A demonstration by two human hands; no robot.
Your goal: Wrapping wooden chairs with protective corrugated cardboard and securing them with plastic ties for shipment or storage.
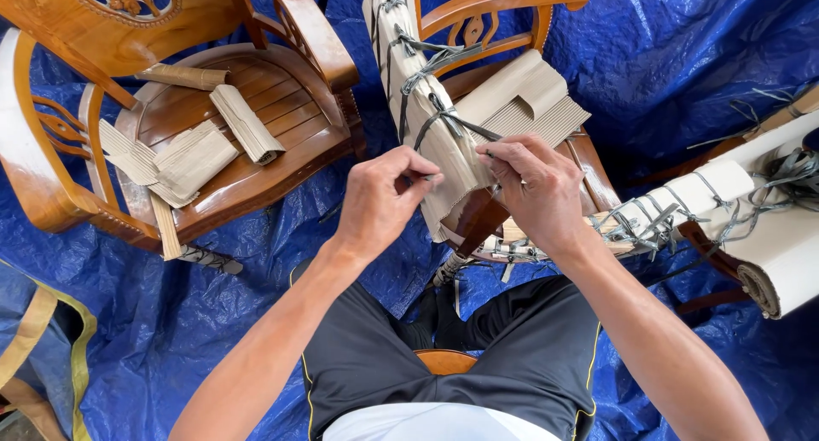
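Observation:
A wooden chair (499,6) stands in front of me, its near armrest wrapped in corrugated cardboard (426,108) tied with grey plastic strapping (426,61). My left hand (384,198) pinches a strap end at the lower edge of the wrapped armrest. My right hand (537,189) grips another length of the same strap just to the right of it. Both hands are close together over the cardboard's lower end. Folded cardboard sheets (529,95) lie on the chair's seat.
A second carved wooden chair (290,31) at the left holds loose cardboard pieces (192,155). At the right lies a wrapped, strapped furniture piece (768,202). A blue tarpaulin (682,57) covers the floor. A bag (38,347) sits at lower left.

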